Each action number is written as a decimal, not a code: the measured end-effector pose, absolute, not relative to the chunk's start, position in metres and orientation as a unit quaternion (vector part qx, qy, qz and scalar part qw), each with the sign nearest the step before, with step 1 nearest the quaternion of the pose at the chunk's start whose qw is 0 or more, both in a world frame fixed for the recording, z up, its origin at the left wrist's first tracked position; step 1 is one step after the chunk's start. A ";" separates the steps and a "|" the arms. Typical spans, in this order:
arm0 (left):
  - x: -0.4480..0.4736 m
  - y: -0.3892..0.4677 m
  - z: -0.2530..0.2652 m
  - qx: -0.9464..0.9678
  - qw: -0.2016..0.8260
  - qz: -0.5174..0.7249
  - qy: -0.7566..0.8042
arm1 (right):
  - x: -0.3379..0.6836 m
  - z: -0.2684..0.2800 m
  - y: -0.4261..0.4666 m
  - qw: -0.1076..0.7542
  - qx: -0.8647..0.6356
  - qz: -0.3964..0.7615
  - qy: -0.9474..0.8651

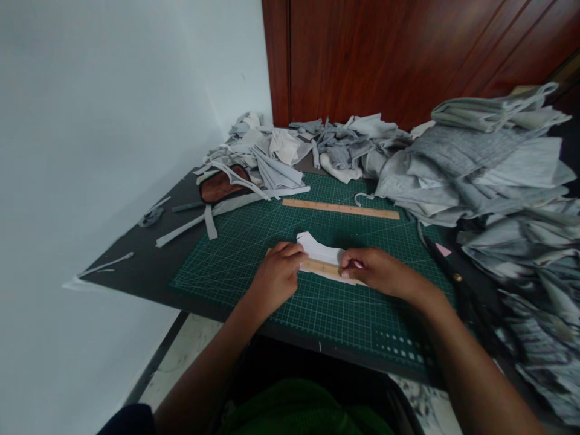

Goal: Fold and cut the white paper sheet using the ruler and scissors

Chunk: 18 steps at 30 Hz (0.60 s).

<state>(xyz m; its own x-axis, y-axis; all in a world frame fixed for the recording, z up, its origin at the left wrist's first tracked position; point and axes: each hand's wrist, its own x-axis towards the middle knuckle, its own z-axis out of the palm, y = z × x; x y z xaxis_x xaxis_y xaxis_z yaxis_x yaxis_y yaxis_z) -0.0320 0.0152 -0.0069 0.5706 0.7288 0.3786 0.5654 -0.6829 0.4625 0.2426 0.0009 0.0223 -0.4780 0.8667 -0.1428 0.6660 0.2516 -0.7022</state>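
A short wooden ruler point(321, 267) lies across a white piece with an uneven cut edge point(322, 249), over the green cutting mat point(254, 241). I cannot tell whether that piece is paper or cloth. At the ruler's left part, my left hand point(281, 270) is closed, its fingertips on the ruler and the piece's edge. My right hand point(374, 269) is closed around the ruler's right part, thumb toward me. Something small and pink shows between its fingers, too little of it to name. Further back on the mat rests a longer wooden ruler point(341, 209).
Grey and white fabric scraps point(276, 151) lie heaped along the back. Folded grey cloth point(480, 157) is piled high at the right. Black-handled scissors point(457, 278) and a pink triangular piece point(443, 249) lie right of the mat. A brown, dark-edged piece point(224, 184) sits back left.
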 end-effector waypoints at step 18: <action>-0.015 -0.007 0.001 0.912 0.007 0.236 0.337 | 0.242 0.021 0.000 0.130 -0.497 0.358 -0.780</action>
